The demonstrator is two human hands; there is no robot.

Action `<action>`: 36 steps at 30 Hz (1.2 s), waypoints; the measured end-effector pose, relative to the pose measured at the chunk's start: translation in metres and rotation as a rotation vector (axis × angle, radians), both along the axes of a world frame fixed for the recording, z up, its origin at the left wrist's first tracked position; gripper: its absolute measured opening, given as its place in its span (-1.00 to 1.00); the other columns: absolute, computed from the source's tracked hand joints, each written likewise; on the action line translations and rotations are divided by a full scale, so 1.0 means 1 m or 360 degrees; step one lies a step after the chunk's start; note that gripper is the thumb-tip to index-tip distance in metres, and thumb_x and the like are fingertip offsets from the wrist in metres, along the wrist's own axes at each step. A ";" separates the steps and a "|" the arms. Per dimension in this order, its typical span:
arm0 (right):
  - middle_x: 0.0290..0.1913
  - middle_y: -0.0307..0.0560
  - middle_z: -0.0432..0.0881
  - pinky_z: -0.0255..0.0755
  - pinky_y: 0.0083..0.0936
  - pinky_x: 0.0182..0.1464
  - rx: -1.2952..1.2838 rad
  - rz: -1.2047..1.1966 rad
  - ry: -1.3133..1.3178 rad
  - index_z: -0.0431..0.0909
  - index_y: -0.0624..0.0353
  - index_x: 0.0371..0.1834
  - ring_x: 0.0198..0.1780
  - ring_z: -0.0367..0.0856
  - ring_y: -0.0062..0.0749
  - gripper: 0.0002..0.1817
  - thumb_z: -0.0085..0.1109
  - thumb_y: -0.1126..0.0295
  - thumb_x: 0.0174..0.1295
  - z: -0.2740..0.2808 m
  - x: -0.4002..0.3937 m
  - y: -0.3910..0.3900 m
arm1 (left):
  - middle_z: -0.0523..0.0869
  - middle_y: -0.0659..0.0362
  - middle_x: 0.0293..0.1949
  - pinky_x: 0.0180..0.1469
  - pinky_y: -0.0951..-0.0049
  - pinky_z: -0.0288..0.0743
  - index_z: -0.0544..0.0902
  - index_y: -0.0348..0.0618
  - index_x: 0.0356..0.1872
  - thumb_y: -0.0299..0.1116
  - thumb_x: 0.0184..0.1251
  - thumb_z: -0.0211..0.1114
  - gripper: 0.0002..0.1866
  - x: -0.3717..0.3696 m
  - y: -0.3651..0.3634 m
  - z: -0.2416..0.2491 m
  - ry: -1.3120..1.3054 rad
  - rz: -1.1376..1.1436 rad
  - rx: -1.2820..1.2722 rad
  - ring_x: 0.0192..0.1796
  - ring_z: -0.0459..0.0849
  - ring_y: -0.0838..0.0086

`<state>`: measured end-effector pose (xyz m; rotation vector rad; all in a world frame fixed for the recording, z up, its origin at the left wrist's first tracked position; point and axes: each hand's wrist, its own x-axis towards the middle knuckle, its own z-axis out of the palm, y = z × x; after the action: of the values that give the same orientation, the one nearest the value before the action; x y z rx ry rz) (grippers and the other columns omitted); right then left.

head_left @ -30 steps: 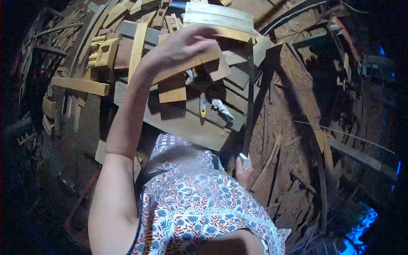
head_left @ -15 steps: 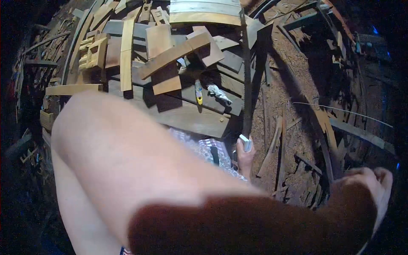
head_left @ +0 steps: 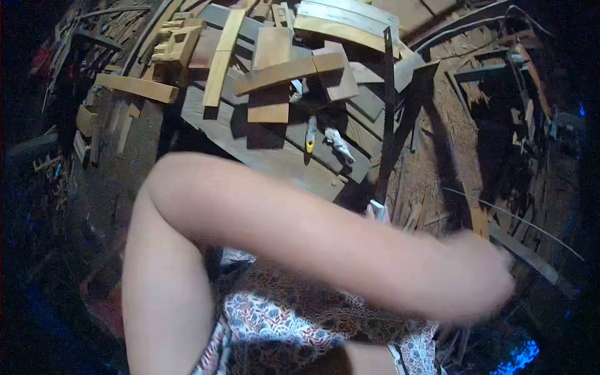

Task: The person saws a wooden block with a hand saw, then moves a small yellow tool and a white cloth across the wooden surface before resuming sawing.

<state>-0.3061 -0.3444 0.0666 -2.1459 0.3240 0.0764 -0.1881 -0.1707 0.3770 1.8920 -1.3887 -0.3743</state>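
My left arm reaches across the view from the left, and my left hand is at the right, blurred, so its fingers cannot be made out. Just above that forearm, a small part of my right hand shows, closed at the pale handle of a saw. The long dark blade points up, away from me, along the right side of the wooden boards. A yellow-ended cutter and a crumpled whitish piece lie on the boards left of the blade.
Loose planks lie crossed over the dark boards, with a carved wooden block at upper left. A pale stack of boards is at the top. Wood scraps and a long thin strip lie at the right.
My left forearm has moved lower in view and the left hand shifted left. The view has tilted, so the boards and saw appear further right. My right hand is now mostly hidden.
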 end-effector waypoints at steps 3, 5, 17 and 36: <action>-0.23 -0.03 0.62 0.45 -0.53 -0.15 -0.0016 0.0051 0.0193 0.38 0.30 0.16 -0.23 0.57 -0.52 -0.51 0.22 0.43 0.14 0.021 0.006 0.010 | 0.66 0.07 -0.27 -0.28 0.20 0.57 0.61 -0.19 -0.20 -0.32 -0.02 0.31 -0.68 0.052 0.078 -0.100 -0.0060 0.0174 0.0574 -0.20 0.67 0.21; -0.18 0.02 0.64 0.46 -0.50 -0.12 -0.0125 -0.0033 0.0224 0.40 0.28 0.13 -0.18 0.61 -0.46 -0.52 0.23 0.45 0.11 0.047 0.015 0.036 | 0.68 0.09 -0.27 -0.21 0.09 0.50 0.66 -0.16 -0.30 -0.38 -0.02 0.29 -0.79 0.090 0.133 -0.152 -0.0400 0.0656 0.1461 -0.19 0.67 0.31; -0.05 0.06 0.60 0.43 -0.45 -0.02 -0.0100 -0.0078 0.0110 0.42 0.26 0.11 -0.03 0.60 -0.30 -0.54 0.19 0.49 0.08 0.075 0.022 0.116 | 0.61 -0.07 -0.10 -0.03 0.17 0.47 0.48 -0.30 -0.12 0.27 -0.33 0.46 -0.13 0.230 0.226 -0.367 0.0662 0.0922 0.1082 -0.02 0.58 0.14; -0.06 0.17 0.56 0.44 -0.30 -0.02 -0.0101 0.0352 -0.0020 0.42 0.11 0.11 -0.01 0.54 0.02 -0.45 0.21 0.53 -0.05 0.035 0.052 0.095 | 0.51 -0.02 -0.05 0.01 -0.12 0.32 0.44 -0.17 0.00 -0.47 0.18 0.02 -0.68 0.172 0.180 -0.339 -0.0100 0.1686 0.1211 0.01 0.52 0.07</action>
<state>-0.2541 -0.2492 0.1015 -2.2372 0.0820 0.1814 -0.0163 0.0092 0.0377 2.9423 -0.0768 -0.3047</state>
